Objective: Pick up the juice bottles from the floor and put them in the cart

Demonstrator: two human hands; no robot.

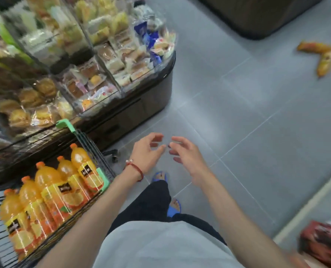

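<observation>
Juice bottles point(315, 48): two lie on the floor point(257, 122), far upper right, well apart from me. They are on their sides, touching at one end in a V. Blurred; labels unreadable.

Cart bottles point(50, 190): five orange ones with orange caps and yellow labels, side by side in a row in the cart point(95, 151), lower left. The cart is dark wire with green corner trim and stands against the bakery case point(83, 64).

Left hand point(147, 151): out in front over the floor, just right of the cart. Fingers spread and loosely bent, holding nothing. Red bracelet point(136, 169) on the wrist.

Right hand point(186, 153): beside the left, fingertips of both nearly meeting but apart. Fingers loosely bent, gripping nothing.

Below the hands: my feet in blue sandals point(160, 176), dark trousers, pale shirt.

Bakery case holds wrapped buns and cakes behind clear dividers. Dark counter point(257, 16) at top right. Red box point(323, 242) at lower right edge, blurred.
</observation>
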